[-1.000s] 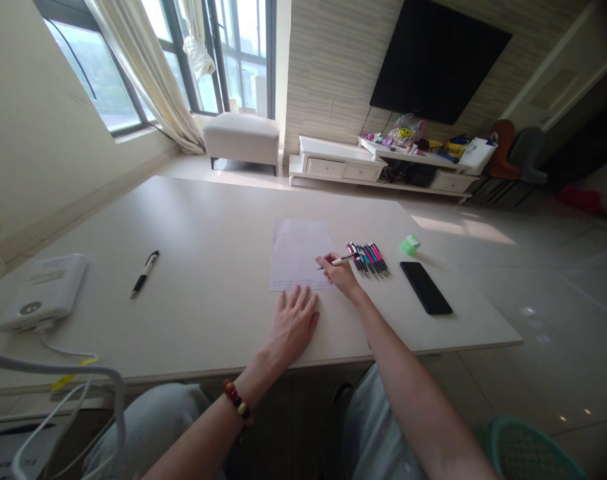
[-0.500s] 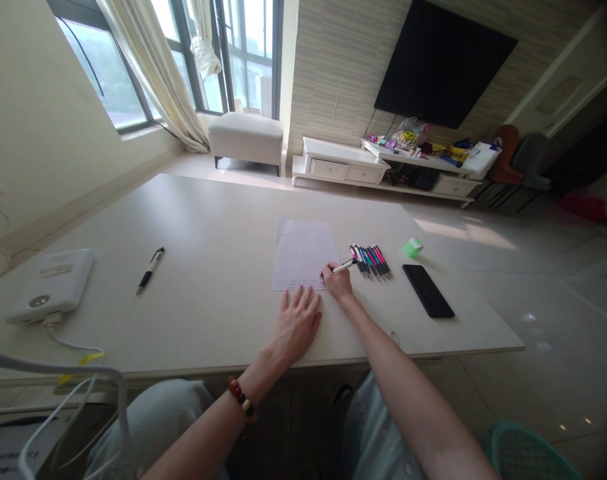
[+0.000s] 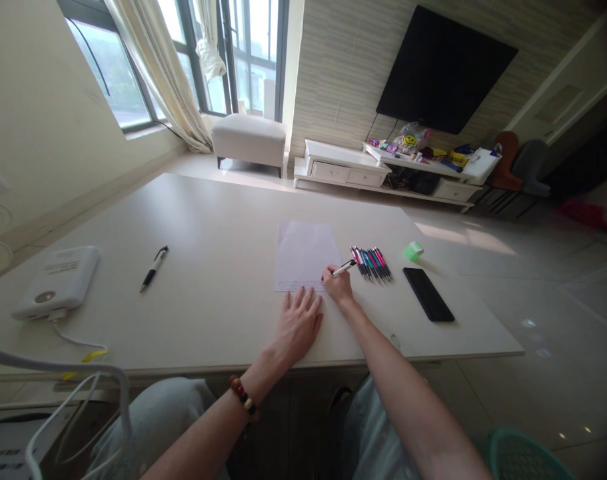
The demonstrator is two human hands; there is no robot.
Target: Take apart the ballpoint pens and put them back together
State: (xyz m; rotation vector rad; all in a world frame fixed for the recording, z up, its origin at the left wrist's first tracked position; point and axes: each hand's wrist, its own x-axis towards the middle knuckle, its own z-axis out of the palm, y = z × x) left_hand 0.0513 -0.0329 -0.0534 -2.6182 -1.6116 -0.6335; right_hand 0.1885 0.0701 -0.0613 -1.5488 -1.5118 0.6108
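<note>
A white sheet of paper lies on the pale table, with a faint line of writing along its near edge. My right hand is closed around a white pen, tip down at the sheet's near right corner. My left hand lies flat, fingers spread, on the table just below the sheet, fingertips touching its near edge. A row of several coloured pens lies right beside the pen hand.
A black phone and a small green object lie to the right of the pens. A black-and-white pen rests at centre left. A white power bank with a cable sits at the far left edge.
My right hand has come down from above the sheet's right side to its near right corner with the pen. The left hand has stayed flat.
</note>
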